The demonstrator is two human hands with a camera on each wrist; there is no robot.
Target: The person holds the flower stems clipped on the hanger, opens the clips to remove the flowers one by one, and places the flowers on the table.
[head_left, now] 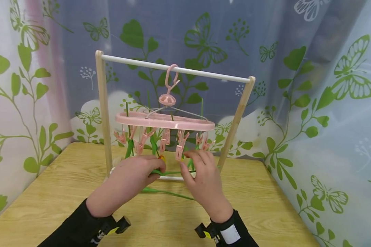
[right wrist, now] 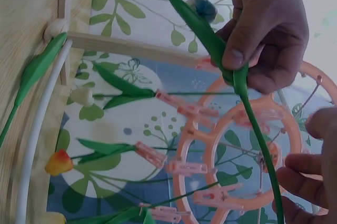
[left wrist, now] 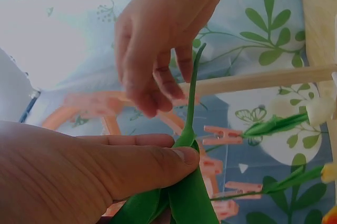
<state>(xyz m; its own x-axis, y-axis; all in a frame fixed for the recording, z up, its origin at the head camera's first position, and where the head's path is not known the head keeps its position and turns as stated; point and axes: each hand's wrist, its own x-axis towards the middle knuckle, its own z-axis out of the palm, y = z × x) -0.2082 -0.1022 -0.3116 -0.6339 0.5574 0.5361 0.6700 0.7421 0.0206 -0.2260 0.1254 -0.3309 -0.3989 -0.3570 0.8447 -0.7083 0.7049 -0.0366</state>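
Observation:
My left hand (head_left: pixel 134 171) pinches the green leaves of an artificial tulip (right wrist: pixel 200 30) between thumb and fingers. Its stem (head_left: pixel 174 172) runs sideways toward the right hand, and a bluish bloom (right wrist: pixel 204 9) shows partly behind a leaf. My right hand (head_left: pixel 204 175) hovers by the free end of that stem with loosely bent fingers and holds nothing visible. Just above it dangle pink clothespins (head_left: pixel 180 151) from an oval pink drying hanger (head_left: pixel 167 122). Upside down in some clips hang other tulips, among them an orange-yellow one (right wrist: pixel 59 162) and a white one (right wrist: pixel 81 96).
The hanger hooks over the white top bar (head_left: pixel 136 62) of a stand with wooden posts (head_left: pixel 236 120). A white lower bar (head_left: pixel 173 178) joins them. Another tulip (head_left: pixel 170 193) lies on the wooden table (head_left: pixel 160 223). Behind is a leaf-patterned curtain (head_left: pixel 117 20).

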